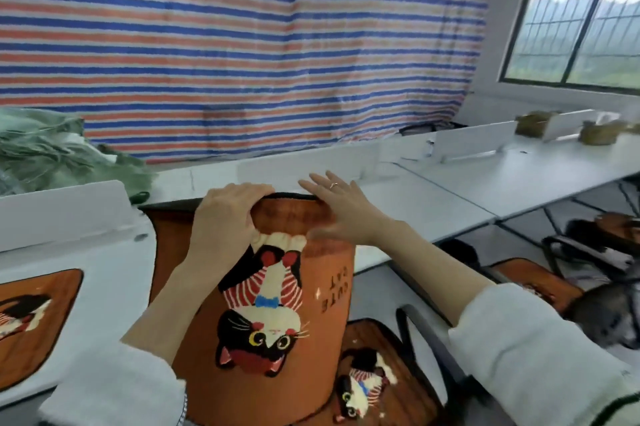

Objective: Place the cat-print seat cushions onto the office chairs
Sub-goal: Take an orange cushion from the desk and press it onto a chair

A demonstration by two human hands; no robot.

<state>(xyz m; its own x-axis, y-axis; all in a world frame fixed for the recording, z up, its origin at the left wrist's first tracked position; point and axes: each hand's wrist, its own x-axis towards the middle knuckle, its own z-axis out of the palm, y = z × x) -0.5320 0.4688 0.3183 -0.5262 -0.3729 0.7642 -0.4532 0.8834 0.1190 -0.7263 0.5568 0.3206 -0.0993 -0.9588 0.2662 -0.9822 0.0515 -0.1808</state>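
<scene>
One orange cat-print cushion (263, 314) hangs upright in the middle of the frame, its cat upside down. The left hand (225, 217) has fingers clamped on its top edge; the right hand (341, 210) touches that edge with fingers straight and apart. Lower right, a second cushion (377, 380) lies on an office chair (433, 339). At left, a third cushion (34, 321) lies on the white desk (114, 273).

Head camera looks forward and down, close over the desk (485, 183)
</scene>
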